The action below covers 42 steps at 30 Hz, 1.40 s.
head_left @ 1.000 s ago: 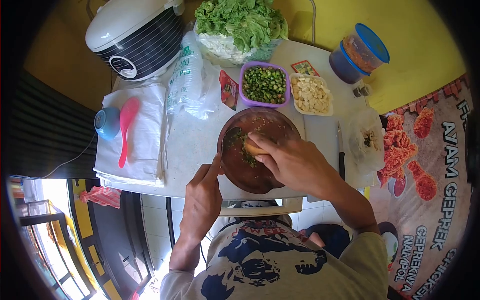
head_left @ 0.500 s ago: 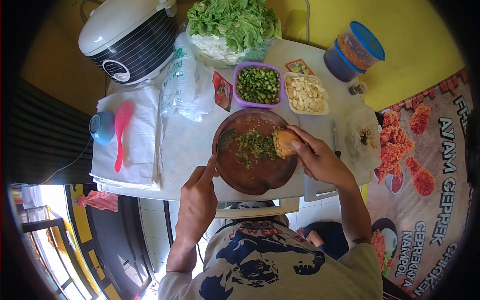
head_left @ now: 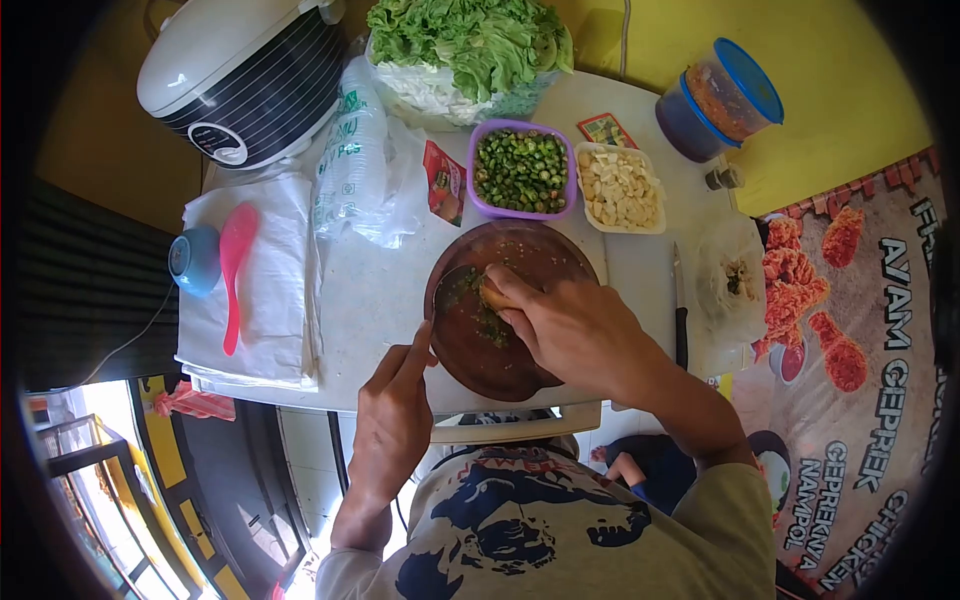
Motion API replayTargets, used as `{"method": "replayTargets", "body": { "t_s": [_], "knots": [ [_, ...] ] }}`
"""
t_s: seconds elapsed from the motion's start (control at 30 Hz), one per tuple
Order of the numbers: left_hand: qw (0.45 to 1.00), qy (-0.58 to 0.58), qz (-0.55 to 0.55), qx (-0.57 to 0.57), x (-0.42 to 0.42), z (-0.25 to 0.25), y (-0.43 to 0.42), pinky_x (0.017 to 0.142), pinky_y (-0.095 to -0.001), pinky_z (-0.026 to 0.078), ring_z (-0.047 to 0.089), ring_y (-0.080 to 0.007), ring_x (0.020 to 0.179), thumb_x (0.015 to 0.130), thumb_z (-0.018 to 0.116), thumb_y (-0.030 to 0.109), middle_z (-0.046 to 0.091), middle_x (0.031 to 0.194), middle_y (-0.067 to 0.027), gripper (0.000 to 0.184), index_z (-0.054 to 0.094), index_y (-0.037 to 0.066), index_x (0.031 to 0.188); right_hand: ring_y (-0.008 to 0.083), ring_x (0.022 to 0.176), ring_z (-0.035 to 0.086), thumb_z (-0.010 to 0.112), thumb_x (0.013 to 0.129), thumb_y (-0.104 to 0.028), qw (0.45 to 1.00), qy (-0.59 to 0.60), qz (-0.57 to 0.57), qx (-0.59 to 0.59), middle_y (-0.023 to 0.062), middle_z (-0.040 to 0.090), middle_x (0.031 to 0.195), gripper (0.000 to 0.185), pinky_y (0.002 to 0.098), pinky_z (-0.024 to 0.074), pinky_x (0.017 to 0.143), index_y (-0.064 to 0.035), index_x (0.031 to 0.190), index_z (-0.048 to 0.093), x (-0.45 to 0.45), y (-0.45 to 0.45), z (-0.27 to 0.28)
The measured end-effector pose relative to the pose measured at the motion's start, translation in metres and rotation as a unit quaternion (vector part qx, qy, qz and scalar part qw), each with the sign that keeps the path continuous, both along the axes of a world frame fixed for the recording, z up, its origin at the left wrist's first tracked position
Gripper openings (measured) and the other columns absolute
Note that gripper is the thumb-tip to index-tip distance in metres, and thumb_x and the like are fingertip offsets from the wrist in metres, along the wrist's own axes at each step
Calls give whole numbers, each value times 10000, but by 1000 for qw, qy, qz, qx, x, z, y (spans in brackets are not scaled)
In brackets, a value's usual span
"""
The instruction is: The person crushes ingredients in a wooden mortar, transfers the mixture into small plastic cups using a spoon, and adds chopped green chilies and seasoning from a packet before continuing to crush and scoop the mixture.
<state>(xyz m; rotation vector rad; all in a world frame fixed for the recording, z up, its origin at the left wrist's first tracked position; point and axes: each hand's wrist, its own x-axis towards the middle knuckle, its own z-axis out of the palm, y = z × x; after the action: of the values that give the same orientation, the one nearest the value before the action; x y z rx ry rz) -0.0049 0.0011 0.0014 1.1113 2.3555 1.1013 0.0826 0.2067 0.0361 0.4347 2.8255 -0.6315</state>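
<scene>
A round brown mortar (head_left: 505, 382) sits near the front edge of the table, with crushed green chili (head_left: 491, 329) spread inside it. My right hand (head_left: 580, 325) reaches over the bowl, its fingers wrapped around a wooden pestle (head_left: 492, 296) that presses down on the chili. The pestle's head is mostly hidden under those fingers. At the mortar's left rim, my left hand (head_left: 395, 405) is closed on the handle of a metal spoon (head_left: 447, 282). The spoon's bowl rests inside the mortar, against its left wall.
Behind the mortar stand a purple tub (head_left: 571, 190) of cut green chilies and a white tub (head_left: 638, 229) of peeled garlic. A knife (head_left: 681, 325) lies at right. White paper sheets (head_left: 275, 345) carry a pink rice paddle (head_left: 236, 260). A rice cooker (head_left: 270, 95) stands back left.
My right hand and the pestle have moved left, from the mortar's right side to over the chili. The chili is gathered further left. My left hand stays at the rim with the spoon.
</scene>
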Motion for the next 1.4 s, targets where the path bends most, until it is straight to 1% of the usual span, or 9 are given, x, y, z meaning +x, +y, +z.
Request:
{"method": "replayTargets", "body": {
  "t_s": [0.33, 0.43, 0.5, 0.63, 0.7, 0.73, 0.87, 0.93, 1.4],
  "knots": [
    [1000, 24, -19, 5, -2, -2, 1, 689, -419, 527, 673, -355, 799, 818, 474, -177, 632, 928, -190, 519, 548, -36, 1312, 367, 594, 662, 530, 958, -219, 996, 24, 42, 73, 207, 652, 668, 402, 467, 534, 544, -34, 1315, 522, 9, 3, 0],
    [999, 29, -31, 3, 1, 2, 4, 704, -421, 524, 668, -361, 806, 827, 471, -170, 627, 924, -195, 503, 544, -47, 1309, 395, 637, 655, 521, 972, -250, 1000, -11, 6, 15, 216, 649, 719, 412, 476, 526, 576, -105, 1357, 501, 10, 10, -8],
    [998, 40, -40, 18, 3, -2, 3, 708, -421, 522, 665, -367, 809, 831, 474, -163, 626, 924, -198, 490, 543, -55, 1304, 310, 642, 664, 502, 999, -257, 988, 149, 23, -42, 197, 624, 696, 435, 420, 516, 605, -94, 1402, 474, 16, 29, -29],
    [999, 30, -16, 23, 7, -3, 8, 742, -369, 513, 670, -339, 822, 869, 469, -147, 654, 917, -198, 455, 573, -26, 1296, 177, 620, 599, 479, 1027, -281, 958, 99, -129, -236, 122, 562, 661, 458, 346, 488, 605, -100, 1446, 438, 55, 31, -13],
    [999, 17, -32, 31, 14, -4, 11, 743, -370, 513, 672, -337, 826, 867, 472, -148, 654, 918, -200, 455, 574, -29, 1293, 439, 891, 668, 439, 1037, -327, 948, 58, -200, -242, 297, 667, 986, 500, 405, 507, 800, -35, 1440, 405, 68, 24, -15],
    [998, 4, -50, 39, 18, -4, 13, 744, -370, 514, 674, -334, 831, 864, 474, -149, 655, 919, -202, 454, 575, -32, 1291, 439, 891, 668, 439, 1037, -327, 947, 59, -200, -242, 297, 667, 986, 500, 405, 507, 800, -35, 1440, 405, 69, 20, -19],
    [998, 21, -22, 61, 12, 2, 26, 757, -376, 516, 672, -342, 838, 839, 486, -148, 650, 917, -197, 474, 575, -34, 1290, 228, 619, 636, 440, 1042, -349, 916, 57, -202, -341, 165, 629, 754, 520, 345, 498, 646, -56, 1468, 379, 70, 5, -30],
    [997, 27, -21, 68, 1, -3, 35, 755, -379, 515, 668, -350, 833, 828, 491, -146, 647, 914, -198, 486, 575, -31, 1292, 70, 470, 437, 409, 1055, -362, 851, 102, -283, -429, 5, 473, 677, 511, 227, 388, 437, -111, 1497, 352, 74, 4, -27],
    [995, -30, -86, 44, 17, 16, -4, 715, -353, 515, 675, -311, 798, 847, 487, -155, 659, 902, -174, 468, 597, -15, 1280, 98, 461, 490, 436, 1042, -370, 817, 89, -314, -475, 46, 539, 739, 523, 242, 356, 356, -122, 1495, 354, 77, 12, -31]
  ]
}}
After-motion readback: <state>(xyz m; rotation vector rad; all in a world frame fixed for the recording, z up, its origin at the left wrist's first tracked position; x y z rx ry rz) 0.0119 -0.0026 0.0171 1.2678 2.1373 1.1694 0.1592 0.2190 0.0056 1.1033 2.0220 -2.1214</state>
